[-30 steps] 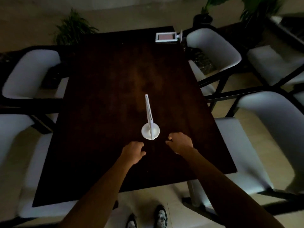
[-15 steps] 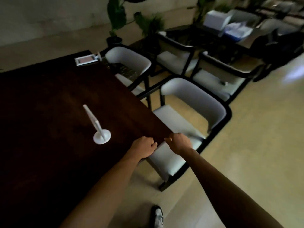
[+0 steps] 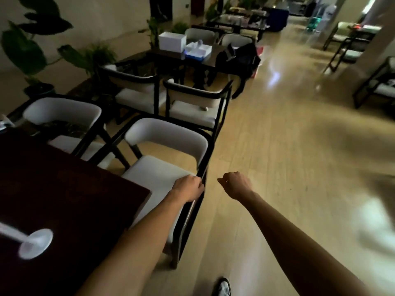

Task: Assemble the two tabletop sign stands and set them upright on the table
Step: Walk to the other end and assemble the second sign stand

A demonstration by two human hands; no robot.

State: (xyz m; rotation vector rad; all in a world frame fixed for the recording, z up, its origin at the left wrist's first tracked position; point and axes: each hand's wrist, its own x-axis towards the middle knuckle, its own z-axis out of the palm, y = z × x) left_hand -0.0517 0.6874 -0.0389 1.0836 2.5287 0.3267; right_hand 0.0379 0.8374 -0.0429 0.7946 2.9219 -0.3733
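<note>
A white sign stand (image 3: 32, 244) with a round base stands upright on the dark wooden table (image 3: 64, 189) at the lower left, blurred and partly cut off by the frame edge. My left hand (image 3: 189, 188) is a loose fist over the edge of the nearest chair, holding nothing. My right hand (image 3: 234, 185) is also curled shut, empty, over the bare floor. Both hands are well to the right of the stand. The second stand is out of view, apart from a small white corner at the left edge.
White-cushioned chairs (image 3: 168, 146) with dark frames line the table's right side. Behind them another dark table (image 3: 205, 58) carries white boxes and a black bag. Potted plants (image 3: 32, 52) stand by the wall. Open wooden floor (image 3: 299, 157) stretches to the right.
The view has swung far to the right, away from the table. Both fists left the stand and now hang past the table's edge; the stand stays upright on the table.
</note>
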